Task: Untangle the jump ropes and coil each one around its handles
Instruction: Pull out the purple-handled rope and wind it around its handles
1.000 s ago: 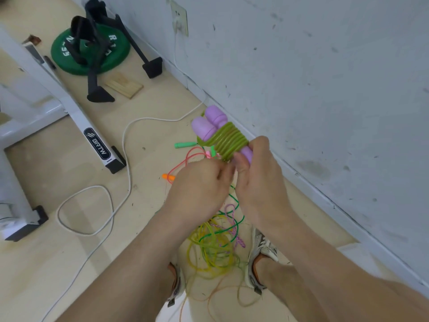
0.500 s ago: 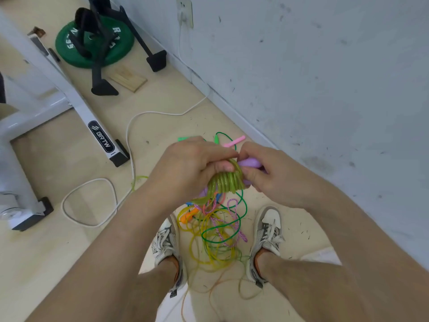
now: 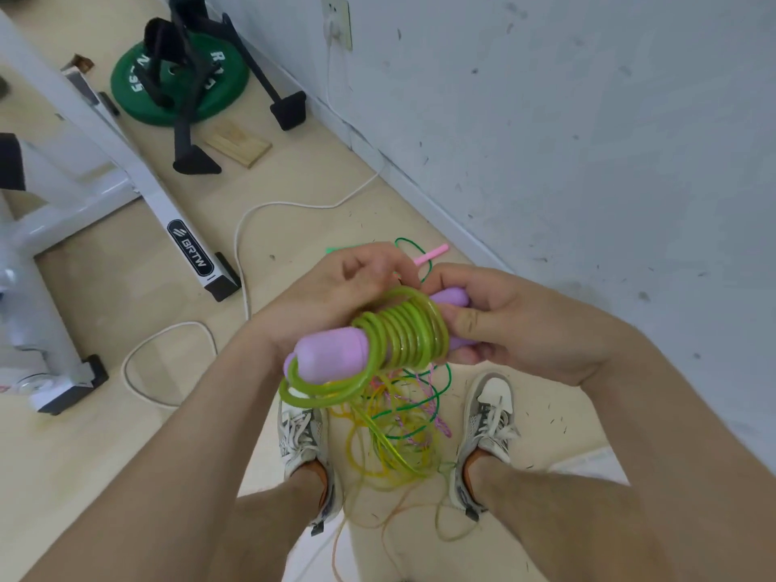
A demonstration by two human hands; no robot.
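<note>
Green rope [image 3: 403, 329] coiled round gripped lilac handles [image 3: 331, 354].

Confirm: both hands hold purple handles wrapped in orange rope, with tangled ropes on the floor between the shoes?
No: the head view shows the rope round the purple handles is yellow-green, not orange. The left hand and right hand hold it; tangled ropes lie between the shoes.

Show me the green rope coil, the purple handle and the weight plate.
green rope coil [image 3: 405, 329], head view, middle turns.
purple handle [image 3: 331, 354], head view, thick bare end.
weight plate [image 3: 229, 90], head view, bare right side.
</note>
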